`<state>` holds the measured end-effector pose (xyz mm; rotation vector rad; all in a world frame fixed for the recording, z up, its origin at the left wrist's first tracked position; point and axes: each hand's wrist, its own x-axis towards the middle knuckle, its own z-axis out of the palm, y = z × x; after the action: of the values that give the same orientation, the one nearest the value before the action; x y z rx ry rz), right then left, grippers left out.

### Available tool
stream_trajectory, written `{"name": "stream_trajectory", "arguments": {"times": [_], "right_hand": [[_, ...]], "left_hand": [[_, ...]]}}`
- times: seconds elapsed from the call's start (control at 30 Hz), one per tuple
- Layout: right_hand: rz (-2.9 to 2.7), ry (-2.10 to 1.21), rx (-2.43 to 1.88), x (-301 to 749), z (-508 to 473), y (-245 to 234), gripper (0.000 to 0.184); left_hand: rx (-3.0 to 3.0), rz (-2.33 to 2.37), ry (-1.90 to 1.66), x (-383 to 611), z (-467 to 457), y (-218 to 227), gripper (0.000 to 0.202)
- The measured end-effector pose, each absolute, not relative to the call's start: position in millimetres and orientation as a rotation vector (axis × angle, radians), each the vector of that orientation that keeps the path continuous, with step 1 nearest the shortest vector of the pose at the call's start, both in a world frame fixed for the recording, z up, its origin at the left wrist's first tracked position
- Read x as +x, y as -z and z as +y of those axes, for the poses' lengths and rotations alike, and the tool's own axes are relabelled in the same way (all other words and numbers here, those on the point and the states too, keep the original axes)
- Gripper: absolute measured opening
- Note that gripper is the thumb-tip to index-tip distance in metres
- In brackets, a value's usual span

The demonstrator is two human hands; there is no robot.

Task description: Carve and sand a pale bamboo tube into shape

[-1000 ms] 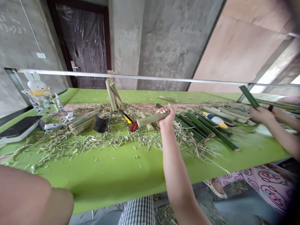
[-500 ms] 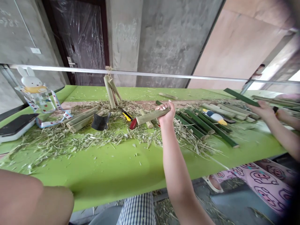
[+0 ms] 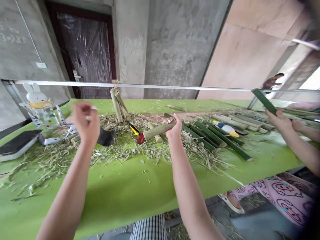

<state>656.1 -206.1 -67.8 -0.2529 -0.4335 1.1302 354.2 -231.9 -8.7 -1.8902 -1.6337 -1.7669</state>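
Left hand (image 3: 85, 121) newly raised over surface (image 3: 120, 196), above black scrap (image 3: 107, 137); fingers curled and blurred, cannot tell if anything held. Yellow utility knife (image 3: 134, 129) lies among bamboo shavings (image 3: 125, 150). Right hand (image 3: 172, 126) closed round pale bamboo section (image 3: 157, 130), just above shavings. Green bamboo lengths (image 3: 230, 143) lie right of it. Far right, co-worker's hand (image 3: 278, 120) holds green strip (image 3: 264, 101). Bare surface along near edge leaves open room.
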Motion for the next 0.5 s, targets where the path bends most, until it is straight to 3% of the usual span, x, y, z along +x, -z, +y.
{"name": "stream_trajectory", "arguments": {"times": [0.13,0.2,0.27,0.37,0.5], "right_hand": [[-0.377,-1.093,-0.336,652,-202,73,0.026],[-0.345,-1.067,-0.378,651,-200,76,0.024],[-0.312,-1.053,-0.421,650,-200,78,0.023],[-0.279,-1.051,-0.464,649,-198,80,0.021],[-0.274,-1.04,-0.474,647,-199,80,0.021]], "left_hand": [[-2.258,-2.041,0.829,360,-196,53,0.046],[-2.263,-2.126,0.533,358,-183,72,0.052],[-2.296,-2.161,0.422,355,-177,84,0.041],[-2.258,-2.128,0.619,351,-176,85,0.025],[-2.312,-1.923,1.434,349,-178,72,0.027]]}}
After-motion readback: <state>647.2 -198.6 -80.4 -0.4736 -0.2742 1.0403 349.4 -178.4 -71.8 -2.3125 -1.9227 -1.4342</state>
